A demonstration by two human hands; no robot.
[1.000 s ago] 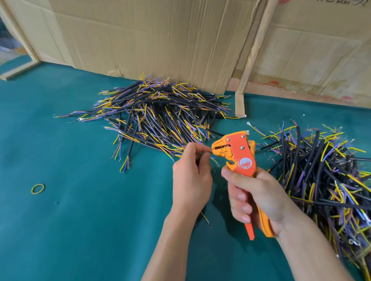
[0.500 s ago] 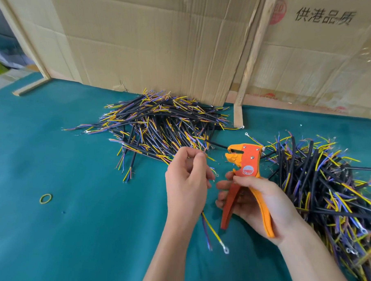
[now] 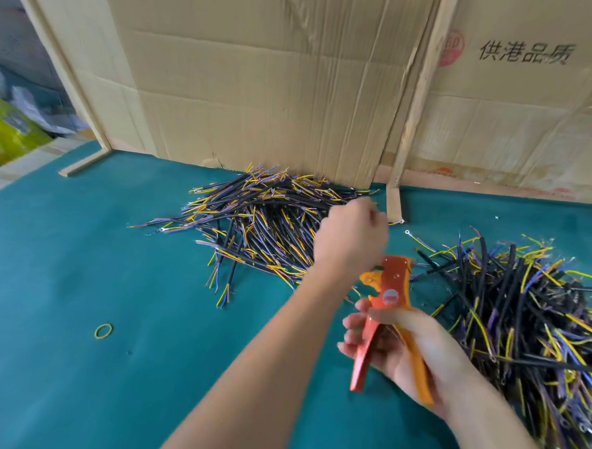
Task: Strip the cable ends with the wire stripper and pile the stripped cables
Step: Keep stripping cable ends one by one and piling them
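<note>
My right hand [image 3: 408, 344] grips the orange wire stripper [image 3: 387, 316] by its handles, head up, handles spread apart, w/ the stripper between the two cable heaps. Left hand [image 3: 351, 238] is out over the rear pile of cables [image 3: 257, 222], the one left of the stripper by the cardboard wall [image 3: 260, 87]; fingers curled, can't tell if they hold a cable. Other cable heap [image 3: 521, 309] lies right of the stripper. Yellow rubber band [image 3: 103, 330] sits far left of it on the green mat [image 3: 82, 266].
</note>
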